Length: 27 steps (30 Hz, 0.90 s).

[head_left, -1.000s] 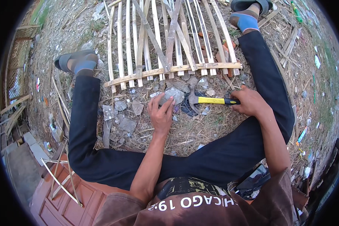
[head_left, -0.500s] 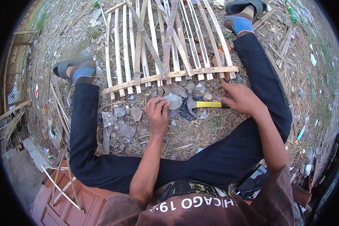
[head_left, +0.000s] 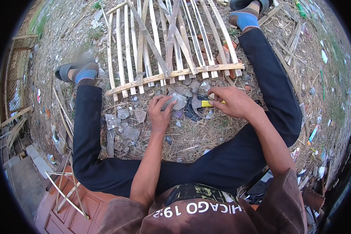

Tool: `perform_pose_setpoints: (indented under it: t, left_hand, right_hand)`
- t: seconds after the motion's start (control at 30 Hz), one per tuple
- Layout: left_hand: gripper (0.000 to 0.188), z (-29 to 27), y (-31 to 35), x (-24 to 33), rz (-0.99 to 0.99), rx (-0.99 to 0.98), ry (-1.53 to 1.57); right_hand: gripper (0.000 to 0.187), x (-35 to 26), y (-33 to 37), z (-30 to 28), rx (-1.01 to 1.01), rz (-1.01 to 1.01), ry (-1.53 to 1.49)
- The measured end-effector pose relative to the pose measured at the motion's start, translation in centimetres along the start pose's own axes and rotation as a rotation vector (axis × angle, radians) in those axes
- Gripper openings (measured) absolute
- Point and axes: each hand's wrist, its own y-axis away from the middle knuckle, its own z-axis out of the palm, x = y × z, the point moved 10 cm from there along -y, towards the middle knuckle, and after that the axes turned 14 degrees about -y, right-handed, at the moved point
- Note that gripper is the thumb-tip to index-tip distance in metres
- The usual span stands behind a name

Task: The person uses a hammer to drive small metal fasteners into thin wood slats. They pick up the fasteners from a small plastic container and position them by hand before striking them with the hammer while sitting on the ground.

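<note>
A pale, flat stone [head_left: 179,101] lies on the ground in front of me. My left hand [head_left: 159,112] is at its left edge, fingers bent and thumb close to them in a pinch; anything between the tips is too small to make out. Right of the stone rests a claw hammer [head_left: 196,103] with a metal head and yellow handle, its head over a piece of black plastic [head_left: 190,113]. Above the handle hovers my right hand [head_left: 233,102], thumb and forefinger apart, hiding most of the grip. It does not close round the handle.
Beyond my hands lies a frame of wooden slats [head_left: 156,80] joined by a crossbar. My legs stretch out on both sides of it. Broken stones [head_left: 130,132], dry grass and litter surround me. A reddish-brown panelled door [head_left: 72,206] lies at the lower left.
My right hand has moved left from the handle's end to over its yellow part. The left hand stays by the stone, its fingers slightly less curled. The view has shifted a little.
</note>
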Motion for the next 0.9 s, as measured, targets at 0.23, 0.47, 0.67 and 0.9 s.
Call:
perform_pose_setpoints:
  t: [0.23, 0.47, 0.67, 0.9]
  left_hand:
    - [0.016, -0.6, -1.0, -0.5, 0.07, 0.043, 0.049]
    - [0.012, -0.9, -1.3, 0.1, 0.151, 0.04, -0.082]
    - [0.009, -2.1, -0.6, 2.1, 0.089, 0.08, -0.098]
    - [0.021, 1.7, 1.6, 3.9, -0.405, -0.342, 0.712]
  right_hand:
    - [0.029, -0.1, -0.3, 0.1, 0.026, -0.023, -0.016]
    - [0.029, -0.9, -1.0, 0.7, 0.011, -0.028, 0.003]
    - [0.029, -2.0, -1.3, 0.7, 0.214, -0.001, -0.066]
    - [0.032, -4.2, 0.9, 2.4, 0.304, -0.123, -0.498]
